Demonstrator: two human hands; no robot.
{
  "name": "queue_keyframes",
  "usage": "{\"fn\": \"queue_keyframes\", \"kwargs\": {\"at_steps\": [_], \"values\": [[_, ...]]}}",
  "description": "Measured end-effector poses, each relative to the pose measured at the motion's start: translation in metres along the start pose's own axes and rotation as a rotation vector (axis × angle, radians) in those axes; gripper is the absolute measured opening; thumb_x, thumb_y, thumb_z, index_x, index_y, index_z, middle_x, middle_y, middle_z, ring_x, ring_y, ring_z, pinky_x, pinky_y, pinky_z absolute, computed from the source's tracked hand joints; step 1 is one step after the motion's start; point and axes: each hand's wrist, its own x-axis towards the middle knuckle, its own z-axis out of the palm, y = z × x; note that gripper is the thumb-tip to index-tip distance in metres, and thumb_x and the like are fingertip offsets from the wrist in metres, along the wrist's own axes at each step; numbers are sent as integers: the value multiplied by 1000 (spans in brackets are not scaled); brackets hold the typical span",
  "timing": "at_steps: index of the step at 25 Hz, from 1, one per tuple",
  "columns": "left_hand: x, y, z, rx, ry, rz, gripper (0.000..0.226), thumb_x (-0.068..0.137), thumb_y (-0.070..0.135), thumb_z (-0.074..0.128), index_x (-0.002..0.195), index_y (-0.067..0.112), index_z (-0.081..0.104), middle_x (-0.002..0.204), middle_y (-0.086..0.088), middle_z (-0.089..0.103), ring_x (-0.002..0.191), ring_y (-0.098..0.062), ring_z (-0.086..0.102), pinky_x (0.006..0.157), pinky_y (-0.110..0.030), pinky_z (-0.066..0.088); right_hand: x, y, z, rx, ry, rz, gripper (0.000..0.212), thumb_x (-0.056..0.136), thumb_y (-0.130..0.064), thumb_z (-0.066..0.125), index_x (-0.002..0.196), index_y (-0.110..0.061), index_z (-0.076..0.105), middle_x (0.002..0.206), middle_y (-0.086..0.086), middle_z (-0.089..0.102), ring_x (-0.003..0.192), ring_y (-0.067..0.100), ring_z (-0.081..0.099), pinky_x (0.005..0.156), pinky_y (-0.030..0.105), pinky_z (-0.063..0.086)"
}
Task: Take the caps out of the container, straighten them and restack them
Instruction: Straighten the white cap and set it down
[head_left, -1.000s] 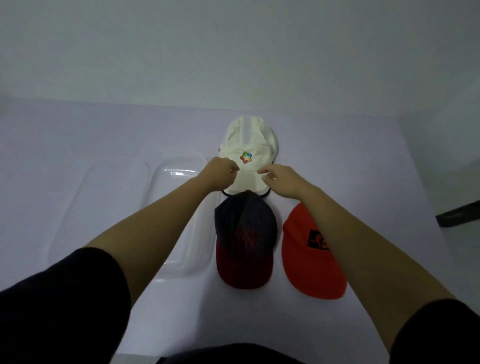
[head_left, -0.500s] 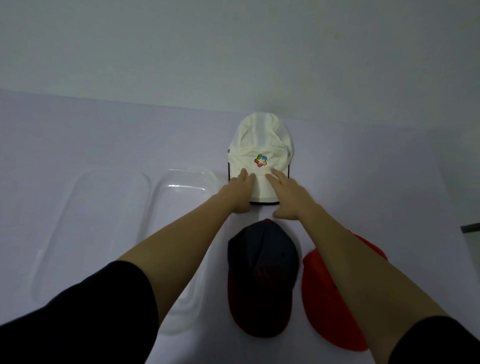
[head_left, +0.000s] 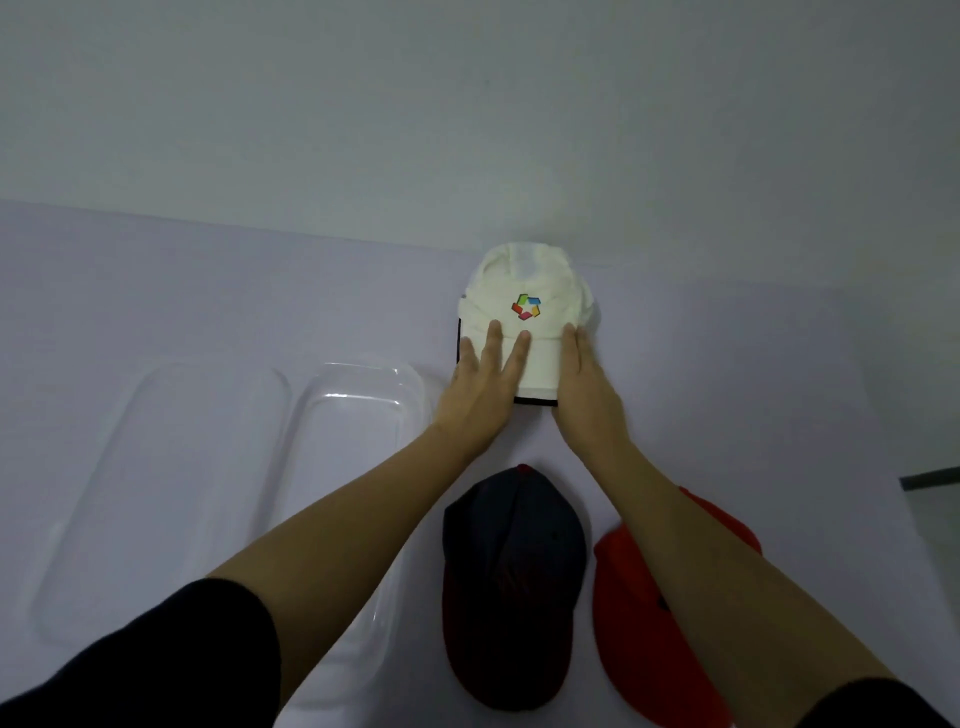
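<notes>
Cloth cap, white (head_left: 527, 291), sits at the far middle of the table (head_left: 208, 291), soft crumpled crown, multicolour pinwheel logo (head_left: 526, 305) on the front, flat stiff brim toward me with a dark edge trim. From my remote seat I see both hands flat on that brim. Left hand (head_left: 480, 387) lies palm down, fingers (head_left: 493, 338) spread and reaching up to the crown seam, covering the brim's left side. Right hand (head_left: 584, 384) lies palm down, fingers together and straight, along the brim's right side. Neither pinches anything; both just press. Forearms bare, dark sleeves (head_left: 171, 654) at the near edge.

Dark cap (head_left: 511, 582), navy crown fading to dark red brim, rounded, red button on top, lies near me, between the arms. Red cap (head_left: 639, 634) lies just right of it, smooth cloth, partly under my right forearm; whether the two touch I cannot tell. Both are well apart from the white cap.

Clear plastic container (head_left: 363, 400), rounded rectangle, glossy rim, lies left of the caps under my left arm. A matching clear lid (head_left: 156, 467) lies just left of it. Table is plain matte pale lilac.
</notes>
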Motion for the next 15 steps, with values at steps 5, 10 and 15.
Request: {"fn": "queue_keyframes", "kwargs": {"at_steps": [5,10,15], "values": [[-19,-5,-36,-285,240,-140,78,90,6,54,148,0,3,156,-27,5,143,-42,15,112,-53,25,-25,-22,-36,151,194,-121,74,91,0,49,147,-3,0,156,21,5,144,33,15,108,46,32],[-47,28,-69,-542,461,-21,47,99,21,42,138,40,23,137,20,41,124,18,37,104,-9,31,-55,-50,-78,567,224,-115,74,92,-2,48,148,-18,2,135,10,48,110,17,50,95,30,44],[-77,71,-88,-734,556,3,48,100,18,39,146,16,26,146,4,38,127,1,41,105,-11,37,-80,-82,-111,938,235,-83,55,96,-12,45,146,-19,24,119,-21,44,101,-9,48,90,9,38]]}}
